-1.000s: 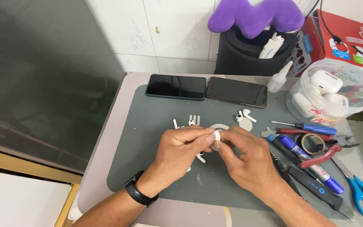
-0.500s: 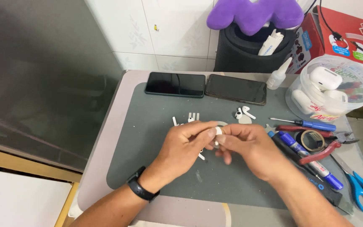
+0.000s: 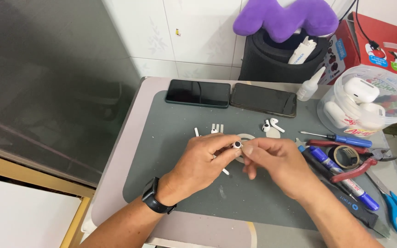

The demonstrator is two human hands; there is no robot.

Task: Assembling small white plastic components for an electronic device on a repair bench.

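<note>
Both hands now sit slightly closer: left hand (image 3: 198,163) and right hand (image 3: 274,160) pinch the earbud stem (image 3: 236,145); keep it steady over the grey mat (image 3: 171,133).

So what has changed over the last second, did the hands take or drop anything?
Little changed. Left hand and right hand keep their grip on the small white earbud piece between the fingertips, shifted slightly. Nothing was let go. Phones, tools and the grey mat stayed put.

Left hand (image 3: 203,163) and right hand (image 3: 272,160) meet, fingertips pinched (watch-wristed left).
</note>
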